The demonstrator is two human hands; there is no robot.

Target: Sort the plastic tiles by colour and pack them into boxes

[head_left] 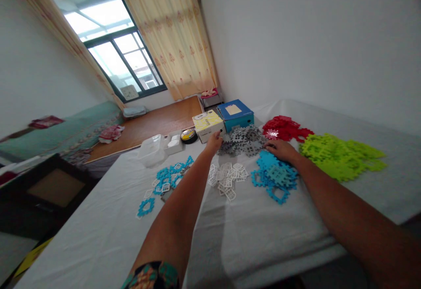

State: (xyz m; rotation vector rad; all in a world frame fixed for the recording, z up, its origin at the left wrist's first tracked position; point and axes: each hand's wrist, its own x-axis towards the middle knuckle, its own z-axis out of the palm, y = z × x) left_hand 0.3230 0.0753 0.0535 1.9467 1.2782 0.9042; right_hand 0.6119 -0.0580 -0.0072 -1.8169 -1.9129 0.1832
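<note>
My left hand (214,142) reaches to the left edge of a pile of grey interlocking plastic pieces (245,139), close to a yellow-and-white box (208,124). Its fingers are mostly hidden behind the back of the hand. On the pile's other side, my right hand (282,150) lies low where the grey pieces meet a heap of blue interlocking pieces (278,173). Its fingers point left at the grey pieces, loosely apart, with nothing visible in them. White lattice pieces (226,177) lie between my forearms. Blue frames (146,207) mixed with white pieces lie left of my left arm.
Red pieces (284,127) and lime-green pieces (338,155) are heaped at the right. A blue box (236,113) stands behind the grey pile. Further left are a round black tin (188,136), a white container (173,143) and a clear plastic tub (151,151). White cloth (98,227) covers the table.
</note>
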